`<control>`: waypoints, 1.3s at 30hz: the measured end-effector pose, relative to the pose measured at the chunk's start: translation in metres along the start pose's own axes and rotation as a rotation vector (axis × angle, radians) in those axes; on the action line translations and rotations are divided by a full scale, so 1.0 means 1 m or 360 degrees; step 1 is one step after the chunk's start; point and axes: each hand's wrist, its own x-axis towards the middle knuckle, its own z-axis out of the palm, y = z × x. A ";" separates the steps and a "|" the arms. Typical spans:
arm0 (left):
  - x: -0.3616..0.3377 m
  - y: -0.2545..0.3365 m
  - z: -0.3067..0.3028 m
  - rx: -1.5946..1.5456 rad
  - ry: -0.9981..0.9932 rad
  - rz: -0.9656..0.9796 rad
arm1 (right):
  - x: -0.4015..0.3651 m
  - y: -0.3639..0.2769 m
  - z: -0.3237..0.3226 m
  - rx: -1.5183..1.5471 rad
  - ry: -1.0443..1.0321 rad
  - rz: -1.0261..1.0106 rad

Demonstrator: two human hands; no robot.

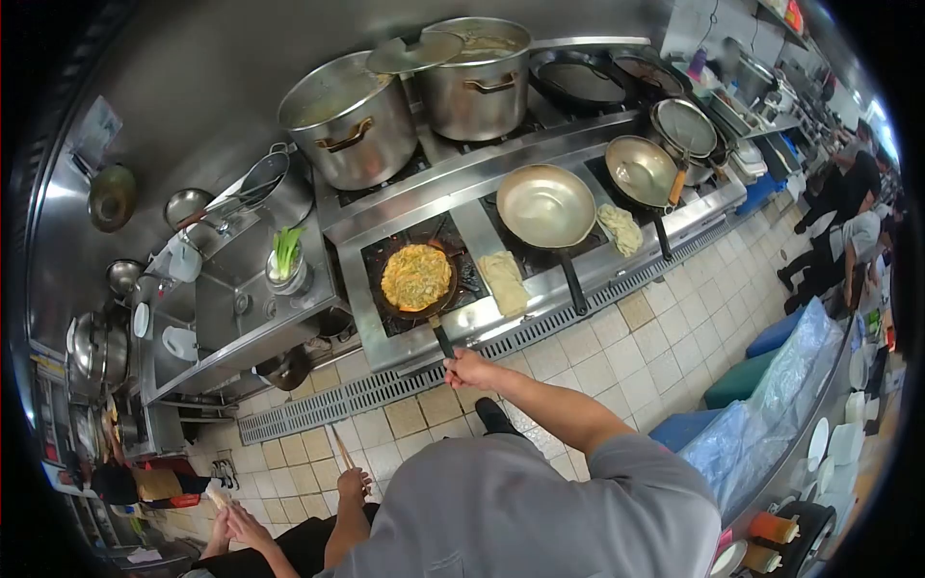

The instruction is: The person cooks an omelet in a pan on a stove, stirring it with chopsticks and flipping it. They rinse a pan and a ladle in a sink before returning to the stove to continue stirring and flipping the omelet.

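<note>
Right hand point(469, 368): clamped on handle point(441, 339); omelette pan point(417, 279) just ahead.
Left hand point(354, 482): closed round chopsticks point(341, 448).

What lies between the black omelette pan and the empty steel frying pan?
A folded pale yellow cloth lies there, shown in the head view.

Our right hand point(469, 369) grips the handle of the pan point(452, 293), with the omelette point(415, 276) lying flat inside, over the burner. Our left hand point(354, 482) hangs low, clutching chopsticks point(340, 449). A second pan point(545, 204) sits just beside, with a big pot point(352, 120) behind.
</note>
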 end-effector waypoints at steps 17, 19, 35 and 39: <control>0.032 -0.002 0.049 0.0196 -0.0452 0.0236 | -0.028 -0.008 -0.066 -0.0188 -0.0088 -0.0177; -0.017 -0.001 0.100 0.0994 0.0364 0.1167 | -0.052 0.003 -0.091 -0.0353 -0.0191 -0.0197; 0.003 0.074 0.087 -0.0275 -0.0456 0.0192 | -0.328 0.342 -0.251 -0.0686 0.2109 0.1105; 0.014 0.055 0.072 -0.0096 -0.0197 0.0069 | -0.298 0.287 -0.245 -0.1066 0.2305 0.0554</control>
